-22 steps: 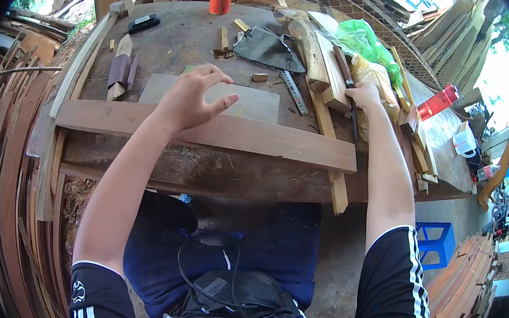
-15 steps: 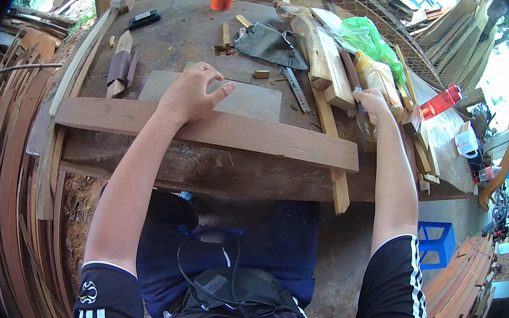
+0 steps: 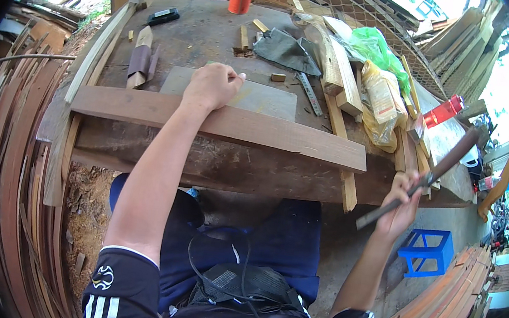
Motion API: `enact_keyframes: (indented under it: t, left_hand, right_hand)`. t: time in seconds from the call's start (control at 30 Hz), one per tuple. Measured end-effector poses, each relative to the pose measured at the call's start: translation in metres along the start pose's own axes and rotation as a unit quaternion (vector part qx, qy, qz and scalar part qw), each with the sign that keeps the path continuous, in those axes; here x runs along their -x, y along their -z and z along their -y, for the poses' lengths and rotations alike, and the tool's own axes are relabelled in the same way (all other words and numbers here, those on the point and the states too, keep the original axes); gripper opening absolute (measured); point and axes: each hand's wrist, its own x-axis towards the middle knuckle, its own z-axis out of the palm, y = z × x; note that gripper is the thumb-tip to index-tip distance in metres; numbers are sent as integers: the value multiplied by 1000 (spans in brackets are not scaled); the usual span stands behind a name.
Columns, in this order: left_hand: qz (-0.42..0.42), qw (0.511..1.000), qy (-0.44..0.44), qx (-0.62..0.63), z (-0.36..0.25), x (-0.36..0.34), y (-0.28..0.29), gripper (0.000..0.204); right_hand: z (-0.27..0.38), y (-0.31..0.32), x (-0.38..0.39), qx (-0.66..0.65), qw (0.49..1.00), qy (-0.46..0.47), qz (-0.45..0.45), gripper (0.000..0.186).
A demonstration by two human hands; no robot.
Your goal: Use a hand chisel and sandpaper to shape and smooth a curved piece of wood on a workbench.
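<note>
My right hand (image 3: 401,204) is closed round a chisel (image 3: 456,150), raised off the bench's near right edge. Its brown wooden handle points up and away, and the flat metal blade points down to the left. My left hand (image 3: 216,85) is curled above a flat grey plate (image 3: 267,101), just behind a long reddish-brown plank (image 3: 282,134). A bit of something greenish shows past its knuckles; what the fingers hold is hidden. The plank lies across two wooden strips, a pale strip (image 3: 345,191) under its right end.
Across the workbench (image 3: 193,33) lie a tape-like ruler (image 3: 309,94), a dark cloth (image 3: 286,49), a red can (image 3: 239,2) and a black case (image 3: 163,17). Wood blocks and plastic bags (image 3: 380,101) crowd the right side. A blue stool (image 3: 427,251) stands on the floor.
My right hand has lifted the chisel from beside the wood blocks and brought it nearer and to the right. My left hand's thumb has drawn in toward its fingers.
</note>
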Motion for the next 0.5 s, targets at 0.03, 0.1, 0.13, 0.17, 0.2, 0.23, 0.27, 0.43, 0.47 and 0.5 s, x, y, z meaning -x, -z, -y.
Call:
enact_keyframes:
  t: [0.03, 0.1, 0.13, 0.17, 0.2, 0.23, 0.27, 0.43, 0.47, 0.5]
  left_hand:
    - [-4, 1000, 0, 1, -1, 1, 0, 38]
    - [10, 1000, 9, 0, -5, 1, 1, 35]
    - [6, 1000, 6, 1, -5, 2, 2, 35]
    - [19, 1000, 16, 3, -6, 2, 3, 36]
    - [33, 999, 27, 6, -8, 3, 3, 38]
    - [29, 999, 22, 9, -8, 3, 3, 38]
    - [26, 999, 24, 13, -7, 2, 3, 37]
    - [5, 999, 31, 10, 5, 2, 2, 36]
    - [0, 1000, 22, 5, 3, 1, -1, 35]
    - [-6, 1000, 15, -3, 1, 1, -3, 34]
  right_hand:
    - [-5, -3, 19, -63, 997, 11, -52, 50]
    - [-4, 3, 47, -54, 997, -53, -33, 49]
    - [-6, 7, 58, -47, 992, -119, -19, 49]
    - [-7, 10, 68, -46, 992, -116, -14, 49]
    - [-11, 8, 75, 8, 987, -160, -24, 49]
    - [-14, 4, 81, 64, 977, -202, -34, 50]
    - [-16, -1, 87, 157, 959, -217, -95, 50]
    - [-60, -40, 101, 457, 823, -323, -92, 32]
    - [-64, -41, 102, 486, 804, -335, -68, 27]
    - [-69, -41, 103, 513, 784, -347, -42, 22]
